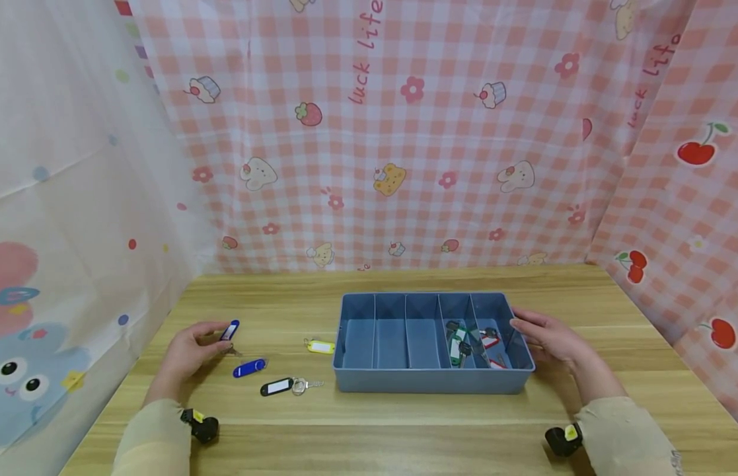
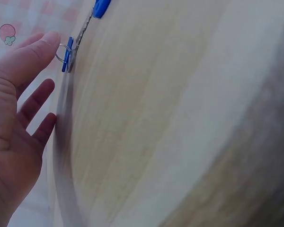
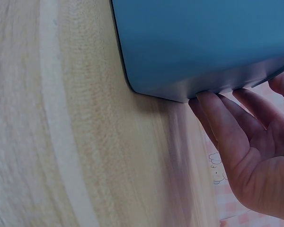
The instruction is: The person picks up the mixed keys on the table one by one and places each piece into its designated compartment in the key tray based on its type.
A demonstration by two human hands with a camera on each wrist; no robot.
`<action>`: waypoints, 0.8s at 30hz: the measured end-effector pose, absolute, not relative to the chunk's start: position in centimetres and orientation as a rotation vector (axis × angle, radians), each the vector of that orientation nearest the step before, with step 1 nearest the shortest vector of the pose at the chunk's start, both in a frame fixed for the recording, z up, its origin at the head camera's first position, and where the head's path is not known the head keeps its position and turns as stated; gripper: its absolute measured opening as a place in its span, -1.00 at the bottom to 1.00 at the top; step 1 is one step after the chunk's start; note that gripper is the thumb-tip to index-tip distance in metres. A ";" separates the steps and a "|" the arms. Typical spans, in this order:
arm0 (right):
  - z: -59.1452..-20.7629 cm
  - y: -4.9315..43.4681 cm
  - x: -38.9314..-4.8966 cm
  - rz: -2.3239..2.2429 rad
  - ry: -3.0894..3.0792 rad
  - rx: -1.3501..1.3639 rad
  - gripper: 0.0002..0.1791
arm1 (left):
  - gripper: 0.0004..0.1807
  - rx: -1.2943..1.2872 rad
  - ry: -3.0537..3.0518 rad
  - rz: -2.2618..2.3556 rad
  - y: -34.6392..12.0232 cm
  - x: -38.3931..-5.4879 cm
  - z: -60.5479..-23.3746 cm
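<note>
Both hands on the job, one each side of the tabletop [image 1: 404, 430].

Left hand [image 1: 189, 349]: forearm comes in from lower left, hand angled up and to the right. Thumb and forefinger pinch the held blue tag [image 1: 229, 330], which is tilted, its key dangling toward the wood. In the left wrist view the other fingers sit apart from the tag, slightly bent and spread. Thumb tip is right at the tag's ring [image 2: 60, 53]. Second blue tag [image 1: 250, 368] lies just beside, on the near side.

Right hand [image 1: 550, 340]: forearm comes in from lower right, hand angled up and to the left. Nothing pinched; fingers mostly straight, spread, tips against the outer right end wall of the tray [image 1: 434, 381]. One digit is at the rim. Palm faces the wall with a gap between, per the right wrist view.

Tray is right of centre, flat on the wood, long side facing the person, five compartments. Fourth from left has the green-tagged keys [image 1: 456, 344]; fifth has the red-tagged keys [image 1: 490, 340].

Between left hand and tray: yellow tag [image 1: 320, 347] near the tray's left end, black tag [image 1: 277, 387] with ring and key nearer the person.

Pale sleeves [image 1: 157, 436] on both forearms, black camera [image 1: 203, 428] on each wrist.
</note>
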State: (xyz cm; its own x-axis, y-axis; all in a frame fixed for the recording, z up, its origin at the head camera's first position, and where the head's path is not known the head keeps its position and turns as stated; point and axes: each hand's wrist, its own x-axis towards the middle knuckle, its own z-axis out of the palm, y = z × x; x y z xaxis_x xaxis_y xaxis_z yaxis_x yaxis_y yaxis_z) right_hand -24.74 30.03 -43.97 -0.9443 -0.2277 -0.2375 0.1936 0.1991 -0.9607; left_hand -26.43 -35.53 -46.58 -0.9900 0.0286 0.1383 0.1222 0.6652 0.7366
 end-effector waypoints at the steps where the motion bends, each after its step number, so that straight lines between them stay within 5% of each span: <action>1: -44.0 30.0 -24.8 -1.803 2.151 -0.034 -0.20 | -0.56 -0.140 -2.749 -1.243 -35.6 -26.5 -46.7; 24: -44.0 30.1 -24.8 -1.812 2.131 -0.046 -0.19 | -0.74 -0.184 -2.703 -1.162 -35.8 -26.5 -47.5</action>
State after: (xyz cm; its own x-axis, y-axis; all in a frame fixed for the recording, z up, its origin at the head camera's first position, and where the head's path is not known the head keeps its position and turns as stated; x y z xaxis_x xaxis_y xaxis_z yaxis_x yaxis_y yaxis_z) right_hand -24.78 30.06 -44.00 -0.9409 -0.2429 -0.2361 0.1941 0.1848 -0.9634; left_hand -26.54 -35.82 -47.54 -0.9735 0.0377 0.2256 0.1897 0.6841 0.7043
